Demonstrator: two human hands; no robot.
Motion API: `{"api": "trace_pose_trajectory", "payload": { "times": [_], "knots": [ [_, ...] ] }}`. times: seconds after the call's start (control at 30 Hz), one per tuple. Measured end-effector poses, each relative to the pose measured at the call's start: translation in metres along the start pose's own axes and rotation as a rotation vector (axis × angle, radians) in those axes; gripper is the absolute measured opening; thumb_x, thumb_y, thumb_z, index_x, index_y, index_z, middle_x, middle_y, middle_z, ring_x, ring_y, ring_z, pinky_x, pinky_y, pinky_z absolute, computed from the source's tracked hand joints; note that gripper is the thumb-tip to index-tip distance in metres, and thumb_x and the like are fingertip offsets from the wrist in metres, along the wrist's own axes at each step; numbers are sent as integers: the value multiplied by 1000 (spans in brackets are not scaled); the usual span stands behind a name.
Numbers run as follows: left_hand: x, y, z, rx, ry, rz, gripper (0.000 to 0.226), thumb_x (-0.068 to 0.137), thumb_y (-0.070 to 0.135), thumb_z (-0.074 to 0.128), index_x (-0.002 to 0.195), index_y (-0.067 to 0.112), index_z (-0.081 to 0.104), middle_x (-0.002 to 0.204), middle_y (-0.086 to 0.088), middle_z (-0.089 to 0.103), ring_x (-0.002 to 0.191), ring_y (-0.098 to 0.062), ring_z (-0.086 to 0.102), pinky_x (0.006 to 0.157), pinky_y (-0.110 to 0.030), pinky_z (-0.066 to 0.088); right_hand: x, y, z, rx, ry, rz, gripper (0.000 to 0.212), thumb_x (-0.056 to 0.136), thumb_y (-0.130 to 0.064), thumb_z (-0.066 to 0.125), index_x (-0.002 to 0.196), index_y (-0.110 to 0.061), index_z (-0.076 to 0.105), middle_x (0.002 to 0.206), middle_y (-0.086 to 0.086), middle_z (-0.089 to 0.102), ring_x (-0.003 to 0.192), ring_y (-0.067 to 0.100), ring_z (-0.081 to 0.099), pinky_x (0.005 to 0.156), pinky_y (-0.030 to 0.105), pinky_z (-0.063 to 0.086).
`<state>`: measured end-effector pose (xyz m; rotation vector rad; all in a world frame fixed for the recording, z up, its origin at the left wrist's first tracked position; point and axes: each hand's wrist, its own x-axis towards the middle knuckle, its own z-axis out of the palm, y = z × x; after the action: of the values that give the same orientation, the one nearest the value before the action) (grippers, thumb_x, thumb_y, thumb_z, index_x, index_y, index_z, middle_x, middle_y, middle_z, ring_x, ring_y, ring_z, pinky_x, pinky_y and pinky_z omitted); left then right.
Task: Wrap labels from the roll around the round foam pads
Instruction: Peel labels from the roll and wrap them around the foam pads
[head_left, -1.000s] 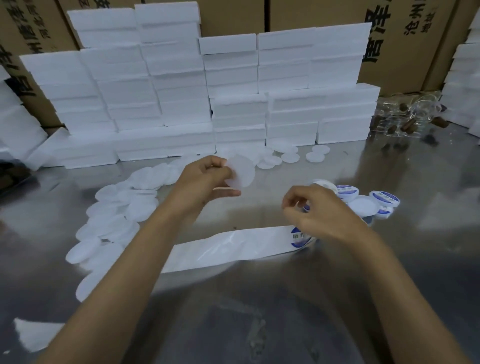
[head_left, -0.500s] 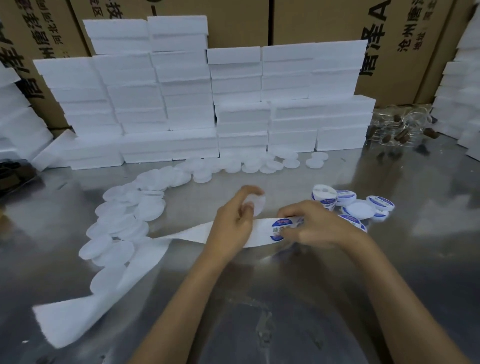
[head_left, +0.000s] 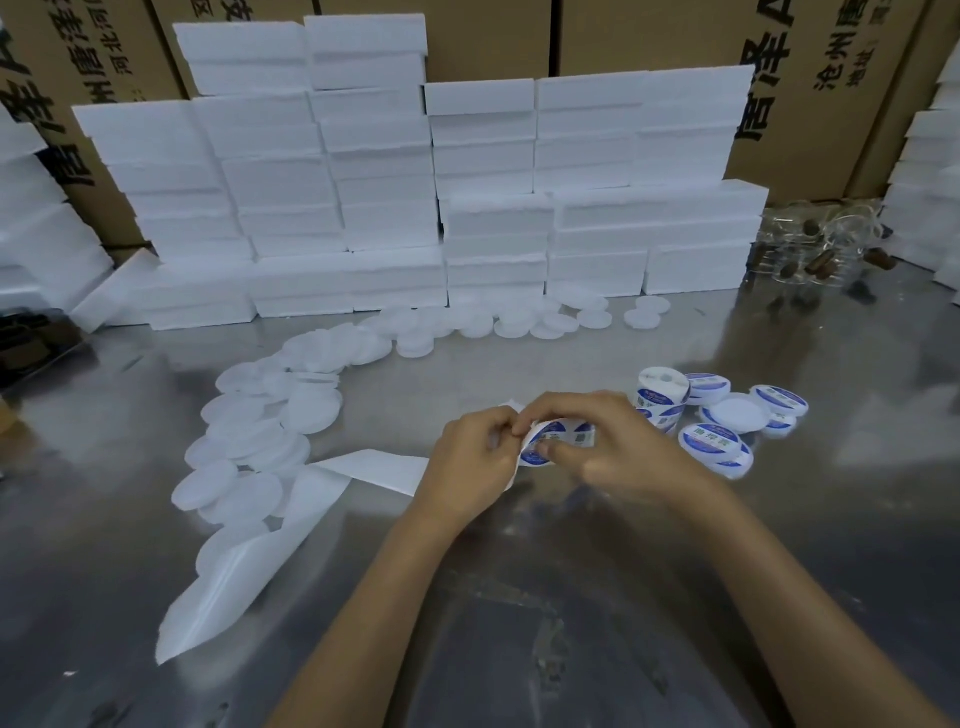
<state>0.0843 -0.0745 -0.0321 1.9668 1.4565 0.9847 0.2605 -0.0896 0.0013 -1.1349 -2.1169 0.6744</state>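
Both hands meet above the middle of the steel table. My left hand (head_left: 475, 457) pinches a round foam pad, mostly hidden inside the fingers. A blue-and-white label (head_left: 553, 441) curves around the pad's edge, and my right hand (head_left: 608, 441) pinches it there. From under my left hand, the white backing strip (head_left: 270, 545) trails left and down across the table. The label roll (head_left: 662, 389) stands just right of my right hand. Several labelled pads (head_left: 717, 447) lie around it.
Bare round foam pads (head_left: 249, 441) lie in a curved heap on the left and in a row (head_left: 498, 319) at the back. Stacked white foam blocks (head_left: 415, 208) and cardboard boxes (head_left: 831, 93) stand behind. Clear bags with dark items (head_left: 821, 249) sit back right.
My left hand brought the foam pad down from mid-air to the label. Both hands closed together on it, and the backing strip slid farther left across the table.
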Motion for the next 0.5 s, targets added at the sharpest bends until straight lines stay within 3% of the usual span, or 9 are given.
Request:
{"api": "trace_pose_trajectory", "payload": {
  "times": [0.13,0.37,0.5],
  "knots": [
    [1,-2,-2,-20,-9,-4,23,96,14,56,85,28,70,79,12,68,79,-8,65,69,-21,49,-1,1,0,45,-5,13,27,90,-7,64,97,-31,72,99,-11,73,97,11,68,88,41,54],
    [1,-4,-2,-27,-14,-20,28,96,12,47,91,23,73,87,6,71,84,-12,63,72,-26,49,0,2,-3,136,-4,31,24,87,-3,67,88,-26,75,92,-12,73,90,12,68,80,27,54],
    [1,-3,-3,5,-5,-34,24,99,16,44,108,24,65,105,4,68,87,-12,62,63,-9,41,0,4,-4,125,-7,35,25,86,-6,70,81,-30,74,93,-11,68,92,11,66,80,28,53]
  ]
}}
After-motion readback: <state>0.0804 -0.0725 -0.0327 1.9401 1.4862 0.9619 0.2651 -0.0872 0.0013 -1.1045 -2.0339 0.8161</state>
